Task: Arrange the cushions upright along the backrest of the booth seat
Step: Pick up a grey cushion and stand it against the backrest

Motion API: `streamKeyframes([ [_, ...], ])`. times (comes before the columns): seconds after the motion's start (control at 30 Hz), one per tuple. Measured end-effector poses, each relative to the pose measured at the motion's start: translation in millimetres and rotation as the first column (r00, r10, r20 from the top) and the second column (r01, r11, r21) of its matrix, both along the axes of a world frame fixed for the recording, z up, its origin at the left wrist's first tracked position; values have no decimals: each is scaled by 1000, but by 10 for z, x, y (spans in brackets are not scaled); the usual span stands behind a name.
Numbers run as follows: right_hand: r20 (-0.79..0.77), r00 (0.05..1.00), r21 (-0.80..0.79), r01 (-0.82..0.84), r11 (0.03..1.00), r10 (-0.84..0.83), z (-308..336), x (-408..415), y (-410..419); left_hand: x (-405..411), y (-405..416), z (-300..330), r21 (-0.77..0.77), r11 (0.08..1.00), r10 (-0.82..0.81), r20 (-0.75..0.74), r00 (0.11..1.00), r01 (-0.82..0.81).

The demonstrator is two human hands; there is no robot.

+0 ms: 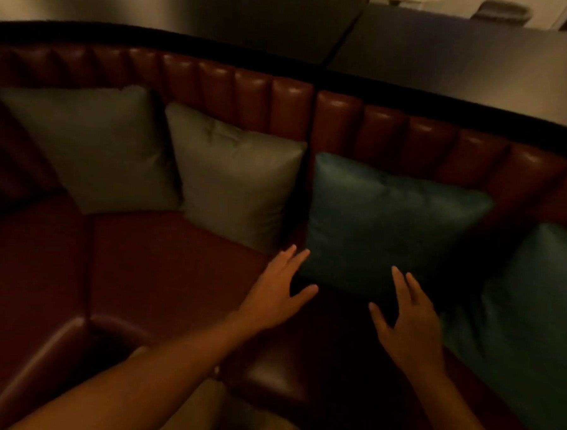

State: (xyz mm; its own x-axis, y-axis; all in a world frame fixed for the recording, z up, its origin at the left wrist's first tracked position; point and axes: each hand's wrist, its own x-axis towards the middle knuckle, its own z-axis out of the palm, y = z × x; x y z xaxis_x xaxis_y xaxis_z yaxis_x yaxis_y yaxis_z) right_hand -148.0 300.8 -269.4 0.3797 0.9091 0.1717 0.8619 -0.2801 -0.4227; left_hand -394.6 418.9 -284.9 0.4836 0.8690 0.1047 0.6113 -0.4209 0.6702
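Both hands reach forward with fingers spread wide and nothing held. The left hand (276,291) has its fingertips at the lower left corner of the dark teal cushion (390,227), just at or above the corner's edge; whether they touch it is unclear in the dim light. The right hand (408,323) hovers palm down before the same cushion's bottom edge, fingers pointing toward it, thumb splayed inward, apparently just short of contact. Between the two hands lies a dark gap of bare seat.

The dark teal cushion stands upright against the tufted red-brown backrest (395,128), just right of the vertical seam where two backrest sections meet. To its right, a second teal cushion (530,313) leans along the backrest, reaching the frame's right edge, its near corner close to the right wrist. Left of the seam, a grey-green cushion (234,182) stands upright with its right edge at the seam, and another grey-green cushion (92,145) stands beside it in the curve of the booth, their edges overlapping slightly.

The leather seat (161,267) in front of the left pair is open and bare down to its rounded front edge. A dark ledge (448,59) runs behind the backrest top.
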Motion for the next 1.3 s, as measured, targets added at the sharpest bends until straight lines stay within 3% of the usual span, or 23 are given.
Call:
streamKeyframes([
  [0.37, 58, 980, 155, -197, 968, 190, 2105, -2213, 848, -2029, 429, 1975, 277, 938, 232, -49, 971, -210],
  [0.6, 116, 914, 218, -405, 888, 388, 2837, -3041, 1128, -3211, 442, 2607, 254, 880, 408, 28, 913, -401],
  [0.9, 41, 877, 163, -479, 863, 479, 2660, -3936, 1561, -4379, 623, 2416, 151, 828, 541, 43, 840, -540],
  [1.3, -175, 917, 105, -344, 933, 358, 1827, -5384, 3356, -5581, 2371, 1668, 43, 848, 529, 14, 849, -529],
])
